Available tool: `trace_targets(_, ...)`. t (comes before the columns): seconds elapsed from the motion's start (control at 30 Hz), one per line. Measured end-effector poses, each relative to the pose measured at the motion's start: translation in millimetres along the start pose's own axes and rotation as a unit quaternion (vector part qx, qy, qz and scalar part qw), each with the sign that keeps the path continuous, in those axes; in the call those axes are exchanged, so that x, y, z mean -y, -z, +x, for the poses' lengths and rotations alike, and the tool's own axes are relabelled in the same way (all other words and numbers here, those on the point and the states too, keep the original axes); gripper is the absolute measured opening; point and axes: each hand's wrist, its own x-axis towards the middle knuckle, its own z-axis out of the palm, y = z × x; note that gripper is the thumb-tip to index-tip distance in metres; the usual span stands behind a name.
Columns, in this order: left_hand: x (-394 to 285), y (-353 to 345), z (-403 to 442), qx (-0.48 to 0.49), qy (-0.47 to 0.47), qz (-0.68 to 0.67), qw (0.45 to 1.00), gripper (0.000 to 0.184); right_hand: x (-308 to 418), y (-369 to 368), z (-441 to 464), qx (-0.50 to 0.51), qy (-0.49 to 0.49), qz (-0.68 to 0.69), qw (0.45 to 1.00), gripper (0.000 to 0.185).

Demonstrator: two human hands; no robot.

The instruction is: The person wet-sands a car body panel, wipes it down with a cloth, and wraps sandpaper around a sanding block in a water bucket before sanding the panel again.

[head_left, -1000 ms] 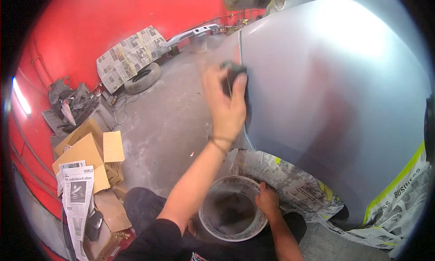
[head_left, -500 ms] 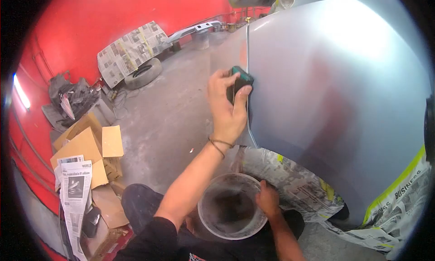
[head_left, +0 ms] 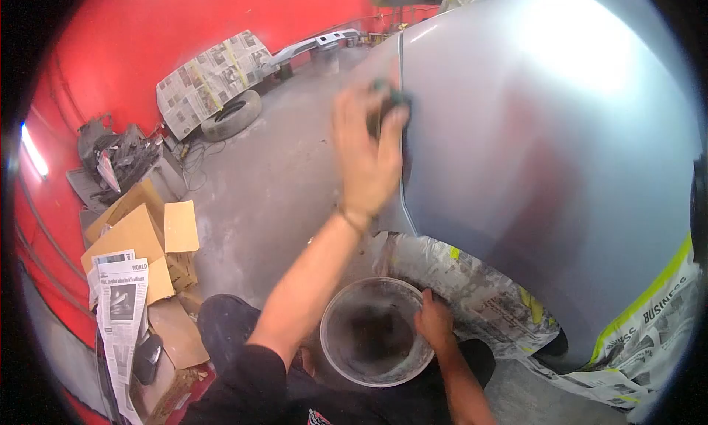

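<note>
My left hand (head_left: 366,156), blurred by motion, is closed around a dark block with a green top (head_left: 389,99). The block is at the left edge of a smooth grey car panel (head_left: 472,144); blur hides whether they touch. Low in the view, a round bucket (head_left: 335,336) with a pale rim and murky, dark contents stands between my legs. My right hand (head_left: 435,319) grips the right side of its rim. Dirty newspaper masking (head_left: 487,303) with yellow-green tape lies under the panel, just beyond the bucket.
Cardboard boxes (head_left: 136,229) with newspaper (head_left: 122,307) on them are at the left. Farther back are a black plastic bundle (head_left: 118,156), a tyre (head_left: 232,116), a newspaper-covered part (head_left: 214,78) and a long grey part (head_left: 313,45) near the red wall.
My left hand and the block moved down along the panel edge, then back up a little. My right hand stays on the bucket rim. The view has shifted slightly.
</note>
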Motion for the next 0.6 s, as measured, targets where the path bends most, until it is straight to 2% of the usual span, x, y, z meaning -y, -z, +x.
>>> trace_targets(0.03,1.9,-9.0,28.7,-0.005,-0.013,-0.001,1.000,0.026,-0.9,-2.2,2.6,-0.011,0.007,-0.005,1.000,0.050)
trace_targets(0.13,-7.1,-23.9,87.5,0.021,0.087,-0.110,0.990,0.029,-3.3,-11.3,3.5,-0.023,0.015,-0.004,1.000,0.051)
trace_targets(0.23,-1.5,-10.7,37.4,-0.011,0.011,-0.014,1.000,0.030,-4.3,-9.4,8.8,-0.025,0.021,0.005,0.999,0.053)
trace_targets(0.27,2.1,-5.6,12.1,-0.004,-0.044,0.008,0.999,0.030,-8.6,-12.8,8.2,-0.031,0.035,-0.001,0.999,0.055)
trace_targets(0.37,2.1,2.1,-4.1,0.018,-0.003,0.020,1.000,0.030,-16.0,-16.5,7.9,-0.033,0.043,-0.008,0.999,0.058)
trace_targets(0.4,0.5,-3.3,10.9,-0.005,0.001,-0.025,1.000,0.031,-14.5,-15.7,5.2,-0.028,0.040,-0.006,0.999,0.059)
trace_targets(0.5,-1.5,-15.6,45.8,-0.049,0.085,-0.021,0.995,0.029,-1.4,-4.3,6.4,-0.005,0.013,0.014,1.000,0.059)
trace_targets(0.53,-0.2,-17.5,42.8,-0.057,0.082,-0.002,0.995,0.029,1.5,-1.1,5.6,0.001,0.009,0.014,1.000,0.059)
trace_targets(0.6,-5.5,-16.3,27.6,-0.054,0.002,0.013,0.998,0.030,2.7,3.3,6.6,0.013,0.001,0.009,1.000,0.058)
